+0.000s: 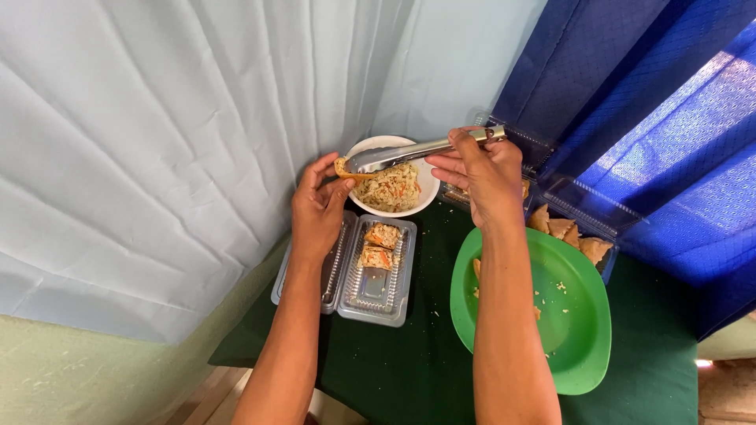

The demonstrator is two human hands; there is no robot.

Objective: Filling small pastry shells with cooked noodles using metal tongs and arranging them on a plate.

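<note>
1. The left hand [316, 206] is over the back left part of the table [409, 370], which is covered with a dark green cloth. Its thumb and fingers are pinched together on a small fried shell [344, 169], holding it up beside the left rim of the white bowl [428, 182].
2. The right hand [482, 175] is closed around the handle end of the metal tongs [409, 153]. The tongs lie almost level over the bowl and their tips reach to the shell in the left hand. The tips are close together; whether they grip any food, I cannot tell.
3. The white bowl stands at the back edge of the table, against the pale curtain [157, 142]. It is filled with a shredded salad [390, 189] of pale strips with orange pieces.
4. Just in front of the bowl lies an open clear plastic box [378, 295], its lid folded out to the left under the left wrist. Two filled shells [380, 245] lie in the back half of its tray, one behind the other.
5. A green plate [579, 315] is on the right part of the table, partly under the right forearm, with only crumbs on it.
6. Behind the plate, near the back right corner, a clear container [587, 212] holds more fried pieces [571, 234], below the blue fabric [630, 94].
</note>
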